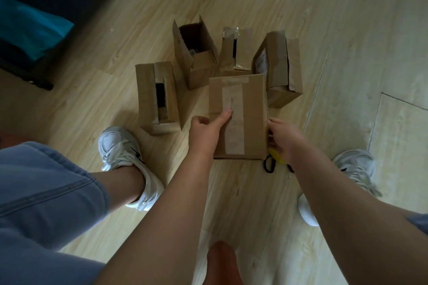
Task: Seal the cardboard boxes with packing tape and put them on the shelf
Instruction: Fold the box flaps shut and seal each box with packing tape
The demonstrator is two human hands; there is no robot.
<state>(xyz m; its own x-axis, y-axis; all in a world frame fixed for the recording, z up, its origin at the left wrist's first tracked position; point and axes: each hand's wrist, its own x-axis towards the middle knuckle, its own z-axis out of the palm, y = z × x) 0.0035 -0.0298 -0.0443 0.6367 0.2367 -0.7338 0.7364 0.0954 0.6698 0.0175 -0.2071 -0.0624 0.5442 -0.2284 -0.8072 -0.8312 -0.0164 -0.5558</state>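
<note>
Box (251, 109): held betw. both hands, broad taped face up toward cam, flaps shut; can't tell if it rests on floor
Tape (234, 132): pale strip down middle of Box's top, from near edge to most of the way up; shorter strip crosswise at far edge
L hand (203, 132): grasps Box's left side, fingers curled vs. the side, thumb (223, 117) laid on top w/ tip touching Tape's edge
R hand (286, 139): grasps Box's right side, fingers curled round that edge
Box 2 (150, 95): on floor just left of & beyond L hand; flaps part shut, dark gap down middle
Box 3 (199, 65): beyond L hand; flaps standing up, open, dark inside
Box 4 (238, 51): beyond Box, lower part hidden behind it; old tape on top, dark slit
Box 5 (278, 65): beyond R hand, just beside Box's far right corner; tilted, label on side
Yellow item (275, 154): under R hand, mostly hidden; can't tell what it is
Black loop (269, 164): on floor, touching Yellow item, just near side of Box's right corner
Shoes: white; one (122, 150) left of L hand, other (356, 164) right of R forearm
Floor (347, 30): pale wood planks
Teal bag (30, 30): well apart, far left of L hand
</note>
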